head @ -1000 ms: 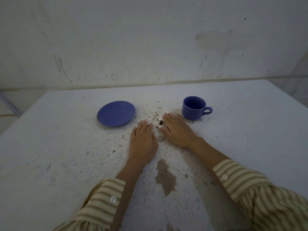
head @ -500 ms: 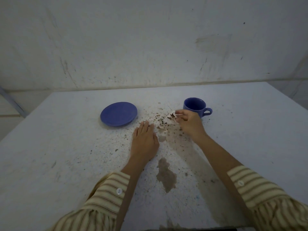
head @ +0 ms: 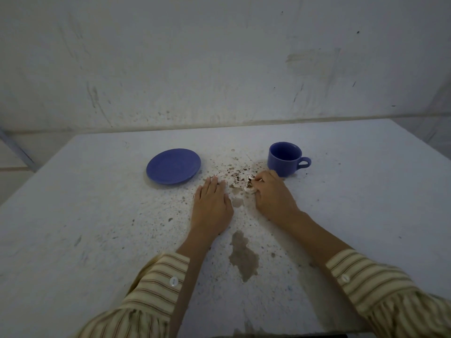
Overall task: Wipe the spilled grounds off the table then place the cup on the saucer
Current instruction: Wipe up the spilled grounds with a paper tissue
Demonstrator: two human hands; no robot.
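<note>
A blue cup (head: 285, 158) stands upright on the white table (head: 97, 215), handle to the right. A blue saucer (head: 173, 166) lies apart from it to the left. Dark spilled grounds (head: 231, 172) are scattered between them. My right hand (head: 272, 197) is closed on a small crumpled white tissue (head: 249, 186) with grounds on it, just in front of the cup. My left hand (head: 211, 206) lies flat on the table, palm down, fingers together, right of the saucer.
A brown worn patch (head: 244, 256) marks the table between my forearms, with a smaller one (head: 237, 202) between my hands. A scuffed white wall (head: 219, 69) rises right behind the table's far edge. The table's left edge drops off near a metal bar (head: 17, 152).
My right hand went from flat on the table to pinching the tissue, lifted toward the cup, then came back down and nearer. The left hand stayed put.
</note>
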